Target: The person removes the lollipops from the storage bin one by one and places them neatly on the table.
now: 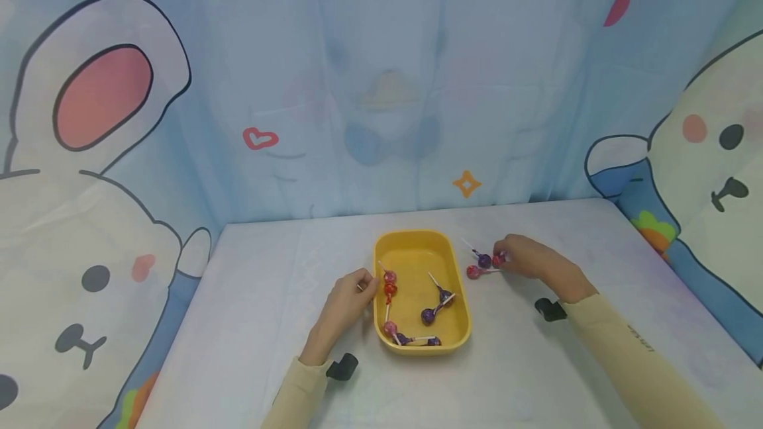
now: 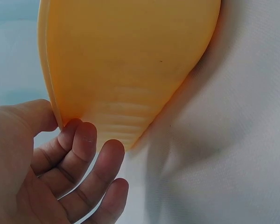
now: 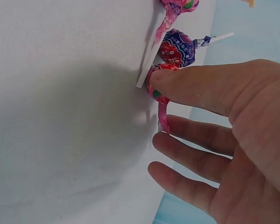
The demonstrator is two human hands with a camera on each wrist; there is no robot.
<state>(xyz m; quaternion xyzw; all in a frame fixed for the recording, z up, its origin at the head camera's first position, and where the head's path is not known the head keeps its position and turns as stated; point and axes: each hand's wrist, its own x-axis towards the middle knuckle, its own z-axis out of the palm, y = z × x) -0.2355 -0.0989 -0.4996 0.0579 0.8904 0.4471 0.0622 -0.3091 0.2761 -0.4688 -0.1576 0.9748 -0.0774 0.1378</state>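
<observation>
Yellow tray [image 1: 411,300], one, nearest, with lollipops inside [image 1: 427,316]; could tip or slide, should the left hand [image 1: 352,296] tug it. That hand reaches forward, thumb and fingertips pinching the left rim. Loose lollipops, pink [image 1: 473,272] and purple [image 1: 484,261], on the tabletop [image 1: 268,283] just right of the tray; may roll if knocked by the right hand [image 1: 527,260], its thumb clamped on a red-pink lollipop [image 3: 157,94], forefinger hidden, lower fingers apart.
</observation>
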